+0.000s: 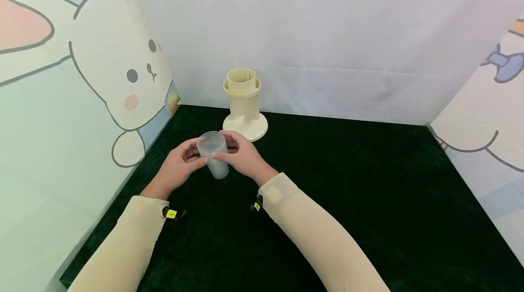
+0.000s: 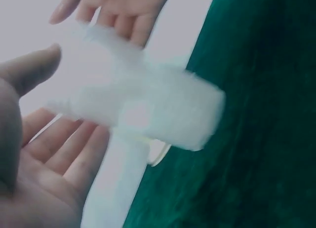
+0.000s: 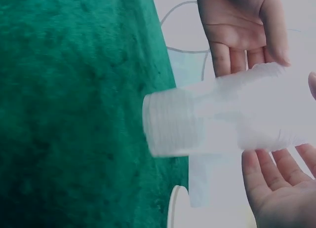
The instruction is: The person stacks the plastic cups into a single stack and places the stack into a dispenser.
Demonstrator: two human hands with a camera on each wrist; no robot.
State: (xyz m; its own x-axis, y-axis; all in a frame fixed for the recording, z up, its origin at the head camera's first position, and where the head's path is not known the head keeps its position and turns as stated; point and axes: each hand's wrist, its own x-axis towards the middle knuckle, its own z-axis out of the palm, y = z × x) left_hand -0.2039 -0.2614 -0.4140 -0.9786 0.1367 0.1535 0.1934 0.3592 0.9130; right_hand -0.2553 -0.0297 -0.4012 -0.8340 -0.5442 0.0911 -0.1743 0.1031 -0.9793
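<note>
A stack of translucent plastic cups (image 1: 219, 169) is held in the air between both hands, its rims up and its base tilted slightly to the right in the head view. My left hand (image 1: 178, 164) grips the stack's upper part from the left, thumb in front and fingers behind. From the other side, my right hand (image 1: 247, 156) holds it near the rims, with the thumb across the front. Both wrist views show the cups (image 2: 173, 107) spanned by thumbs and fingers; bright glare washes out the rim end. Just behind the hands stands a cream cylindrical holder (image 1: 244, 106) on a round base.
A dark green cloth (image 1: 348, 192) covers the table. White fabric (image 1: 327, 32) hangs along the back edge. Panels with cartoon animals stand at the left (image 1: 102, 69) and right.
</note>
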